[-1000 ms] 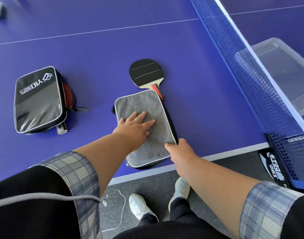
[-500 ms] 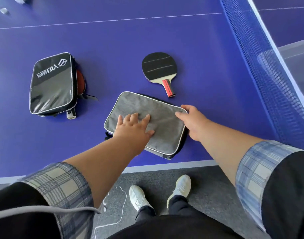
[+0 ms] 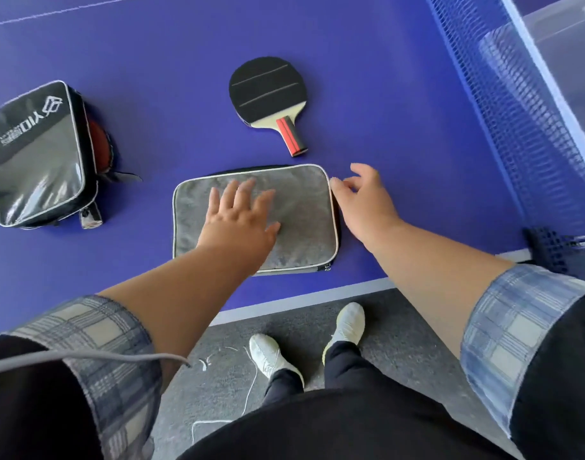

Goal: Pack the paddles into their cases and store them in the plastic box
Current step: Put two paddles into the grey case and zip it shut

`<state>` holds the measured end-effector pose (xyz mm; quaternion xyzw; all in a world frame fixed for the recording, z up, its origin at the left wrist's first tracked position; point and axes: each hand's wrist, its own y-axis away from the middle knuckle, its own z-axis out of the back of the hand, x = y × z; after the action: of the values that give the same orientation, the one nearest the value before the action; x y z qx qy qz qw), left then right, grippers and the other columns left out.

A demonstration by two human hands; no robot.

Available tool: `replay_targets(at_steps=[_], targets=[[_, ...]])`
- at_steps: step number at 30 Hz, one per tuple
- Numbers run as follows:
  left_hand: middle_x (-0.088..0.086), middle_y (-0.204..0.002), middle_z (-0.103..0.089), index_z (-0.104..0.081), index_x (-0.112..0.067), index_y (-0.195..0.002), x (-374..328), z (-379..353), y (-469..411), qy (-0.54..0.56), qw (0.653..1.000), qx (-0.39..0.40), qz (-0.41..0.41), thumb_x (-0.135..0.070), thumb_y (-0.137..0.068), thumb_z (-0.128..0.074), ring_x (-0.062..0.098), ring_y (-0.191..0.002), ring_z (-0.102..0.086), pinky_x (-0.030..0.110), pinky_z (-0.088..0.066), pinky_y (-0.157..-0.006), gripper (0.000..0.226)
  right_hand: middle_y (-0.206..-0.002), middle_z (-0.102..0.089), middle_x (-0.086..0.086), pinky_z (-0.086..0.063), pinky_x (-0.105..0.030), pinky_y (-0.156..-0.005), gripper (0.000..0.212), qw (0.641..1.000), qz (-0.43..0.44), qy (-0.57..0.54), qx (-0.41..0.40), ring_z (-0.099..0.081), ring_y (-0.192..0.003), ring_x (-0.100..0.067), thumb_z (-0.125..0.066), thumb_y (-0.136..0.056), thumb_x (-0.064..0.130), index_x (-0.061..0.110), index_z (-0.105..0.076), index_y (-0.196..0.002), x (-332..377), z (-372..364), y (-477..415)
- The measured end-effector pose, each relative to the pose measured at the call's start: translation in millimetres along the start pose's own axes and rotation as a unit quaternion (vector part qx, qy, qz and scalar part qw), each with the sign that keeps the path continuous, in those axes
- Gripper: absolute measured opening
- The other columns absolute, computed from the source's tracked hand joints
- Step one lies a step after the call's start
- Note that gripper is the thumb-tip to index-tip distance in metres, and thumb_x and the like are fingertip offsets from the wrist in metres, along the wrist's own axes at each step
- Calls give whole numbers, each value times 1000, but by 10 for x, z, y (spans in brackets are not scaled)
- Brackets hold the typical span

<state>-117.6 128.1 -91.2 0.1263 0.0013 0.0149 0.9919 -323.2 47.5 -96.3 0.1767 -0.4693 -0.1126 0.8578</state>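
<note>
On the grey case (image 3: 304, 207), the left hand (image 3: 239, 220) lies flat, fingers spread.

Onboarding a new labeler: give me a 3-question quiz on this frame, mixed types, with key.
1. True or false: the black paddle is inside the grey case.
2. What does the left hand rest on? A) black case B) grey case C) net
3. Fill in: the right hand is at the grey case's far ____ corner.

Key: 1 false, it lies bare on the table; 2 B; 3 right.
</note>
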Motion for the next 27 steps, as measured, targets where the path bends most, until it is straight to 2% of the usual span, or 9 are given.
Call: replay_targets(at_steps=[3,7,9,11,14,16,21,24,27], targets=[[3,-165,-8,-15,-38,-153,-12,-116,-135,40,999,-9,-23,-56,-95,-22,27,-151,2,53,5,-120,61,-95,-65,16,-40,-28,-72,34,999,-24,38,13,-64,-96,-13,-55,-93,54,27,-54,-113,-340,68,412],[2,-165,-13,-18,-40,-152,-19,-280,-166,40,998,-43,-4,-59,-92,-15,25,-151,-2,56,1,-120,63,-89,-69,19,-40,-8,-62,50,996,-40,56,58,-62,-83,13,-76,-76,53,32,-46,-109,-633,-58,885],[3,-164,-14,-18,-40,-152,-20,-301,-169,41,998,-46,-7,-59,-93,-15,26,-151,-3,56,1,-119,62,-85,-69,18,-41,-7,-60,55,995,-52,60,60,-60,-79,17,-84,-72,44,32,-44,-107,-672,-155,977],[2,-165,-13,-16,-40,-152,-29,-300,-163,41,998,-41,-6,-59,-93,-14,25,-151,-1,56,1,-119,62,-82,-68,15,-41,-9,-60,49,995,-65,61,51,-62,-77,9,-83,-76,34,28,-45,-105,-659,-242,1013],[2,-165,-12,-15,-40,-153,-36,-284,-154,39,999,-38,-4,-58,-93,-12,25,-151,1,56,1,-119,63,-83,-66,14,-52,-26,-68,32,993,-84,74,29,-64,-81,-8,-75,-84,28,24,-49,-103,-572,-319,1036],[3,-165,-11,-14,-39,-153,-35,-275,-154,43,998,-37,-6,-58,-93,-11,25,-151,2,57,2,-119,63,-86,-66,13,-54,-32,-73,28,993,-97,67,13,-65,-84,-13,-73,-86,28,21,-53,-104,-520,-333,1044],[2,-165,-11,-14,-39,-153,-34,-286,-149,50,998,-44,-8,-58,-92,-9,25,-151,3,58,1,-119,64,-91,-71,8,-47,-25,-63,32,989,-140,49,-15,-66,-84,-12,-76,-84,35,18,-57,-104,-470,-370,1053],[2,-165,-12,-15,-39,-152,-26,-297,-152,57,997,-49,-11,-58,-92,-9,25,-151,2,58,2,-119,63,-89,-72,6,-49,-23,-64,25,989,-139,49,-30,-68,-83,-13,-74,-87,32,19,-59,-102,-477,-424,1096],[2,-165,-13,-16,-39,-152,-26,-315,-154,65,996,-55,-14,-58,-92,-10,26,-151,1,58,2,-119,63,-88,-70,9,-43,-18,-56,17,988,-137,65,-42,-62,-74,-7,-69,-90,29,21,-62,-104,-445,-437,1100]])
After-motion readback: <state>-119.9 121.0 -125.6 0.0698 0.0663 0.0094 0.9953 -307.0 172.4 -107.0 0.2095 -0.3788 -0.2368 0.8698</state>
